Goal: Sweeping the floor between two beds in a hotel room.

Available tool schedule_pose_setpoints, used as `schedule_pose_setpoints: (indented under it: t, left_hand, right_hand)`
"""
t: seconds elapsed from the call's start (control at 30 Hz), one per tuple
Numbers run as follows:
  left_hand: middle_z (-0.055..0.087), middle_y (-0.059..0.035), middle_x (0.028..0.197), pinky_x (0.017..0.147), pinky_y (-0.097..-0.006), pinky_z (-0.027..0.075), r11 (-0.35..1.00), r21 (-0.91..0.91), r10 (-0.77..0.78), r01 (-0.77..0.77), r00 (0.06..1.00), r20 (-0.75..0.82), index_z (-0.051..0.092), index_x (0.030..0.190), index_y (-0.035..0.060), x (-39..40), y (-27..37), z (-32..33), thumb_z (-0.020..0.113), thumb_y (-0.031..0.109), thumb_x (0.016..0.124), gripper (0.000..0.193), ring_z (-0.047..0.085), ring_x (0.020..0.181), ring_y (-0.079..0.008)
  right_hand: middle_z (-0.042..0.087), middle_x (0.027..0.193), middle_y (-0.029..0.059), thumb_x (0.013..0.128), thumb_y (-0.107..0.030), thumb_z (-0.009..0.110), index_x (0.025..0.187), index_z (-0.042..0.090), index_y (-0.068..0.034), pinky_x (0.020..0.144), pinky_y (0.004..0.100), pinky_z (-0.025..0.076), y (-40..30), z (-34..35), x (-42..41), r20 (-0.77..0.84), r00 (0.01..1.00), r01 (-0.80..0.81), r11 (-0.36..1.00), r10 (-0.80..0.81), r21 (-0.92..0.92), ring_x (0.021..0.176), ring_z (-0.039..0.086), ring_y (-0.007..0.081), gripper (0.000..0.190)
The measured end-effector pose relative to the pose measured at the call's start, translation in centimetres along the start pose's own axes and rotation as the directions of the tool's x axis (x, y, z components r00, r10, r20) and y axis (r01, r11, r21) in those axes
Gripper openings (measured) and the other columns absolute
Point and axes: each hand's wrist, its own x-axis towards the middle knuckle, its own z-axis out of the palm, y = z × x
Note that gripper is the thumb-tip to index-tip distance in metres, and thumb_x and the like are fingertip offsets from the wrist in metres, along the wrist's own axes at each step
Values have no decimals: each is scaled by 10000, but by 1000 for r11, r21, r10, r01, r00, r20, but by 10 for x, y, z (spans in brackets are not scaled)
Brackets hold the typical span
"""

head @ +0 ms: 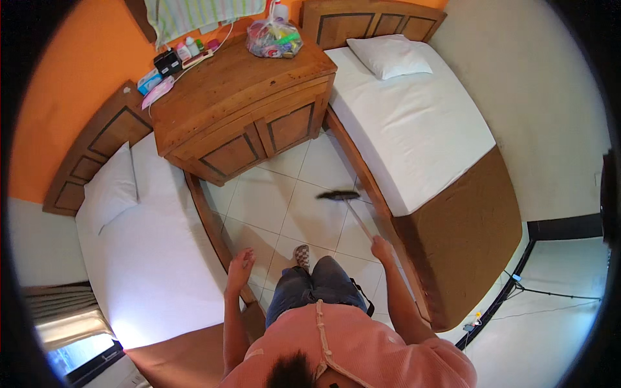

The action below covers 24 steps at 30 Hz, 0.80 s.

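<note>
My right hand [382,249] is closed around the pale handle of a broom [358,217]. The broom's dark bristle head [338,195] is at the white tiled floor [271,199], close to the side rail of the right bed. My left hand [241,266] hangs beside the left bed's rail, fingers loosely curled, with nothing seen in it. Between the hands show my blue jeans and one checkered shoe [302,255].
Beds with white sheets stand left [165,252] and right [412,126], each with a pillow. Between their headboards is a wooden cabinet [233,97] bearing a knotted plastic bag [274,39], bottles, a black box and a cable. Wooden bed rails edge the floor.
</note>
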Motion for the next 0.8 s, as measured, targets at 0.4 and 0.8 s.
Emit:
schedule_pose_setpoints:
  t: [0.4,0.8]
  left_hand:
    - [569,-145,945,772,-312,436,969,-106,-227,224,974,-12,511,1019,-3,-67,-7,-5,521,103,817,228,559,883,-229]
    - [571,-164,963,738,-329,448,989,-93,-111,115,993,45,515,1028,25,-24,-15,15,531,116,809,238,576,854,-260]
  right_hand:
    - [589,872,194,724,-110,449,1039,530,-84,731,445,455,-30,76,1,112,989,94,995,-91,-24,823,569,356,326]
    - [600,900,166,702,-170,512,1006,558,-111,762,414,461,110,57,-217,332,879,-272,931,343,-244,871,575,331,313]
